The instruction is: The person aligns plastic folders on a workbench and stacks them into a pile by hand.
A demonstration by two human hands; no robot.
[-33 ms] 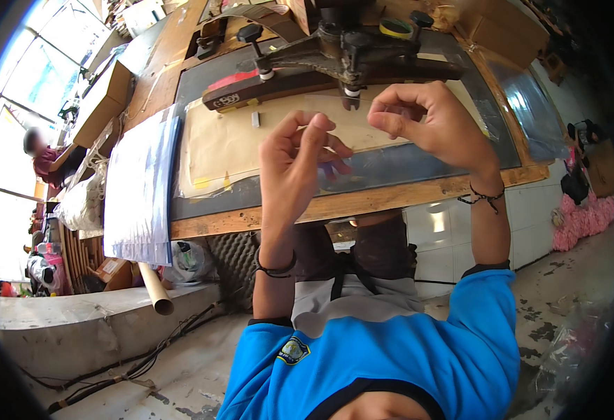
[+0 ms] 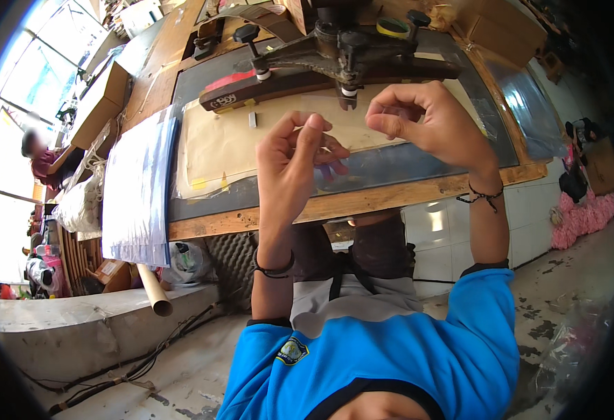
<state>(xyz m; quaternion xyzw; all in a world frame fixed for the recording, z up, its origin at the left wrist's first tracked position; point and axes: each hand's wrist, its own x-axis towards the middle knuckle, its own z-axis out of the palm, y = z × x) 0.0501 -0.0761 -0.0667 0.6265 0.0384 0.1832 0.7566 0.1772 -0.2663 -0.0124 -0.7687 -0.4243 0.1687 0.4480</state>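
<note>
Left hand: raised, fingers curled, thumb close to forefinger. Right hand: raised, likewise bent, fingertips narrow; whether either pinches something thin and clear cannot be told. Paper sheet: pale, flat on the tabletop, beneath and beyond the hands, long axis left to right. Dark bar: beyond the hands, also lengthwise left to right, right hand appearing nearer. Small grey block: on the sheet, left of the left hand.
</note>
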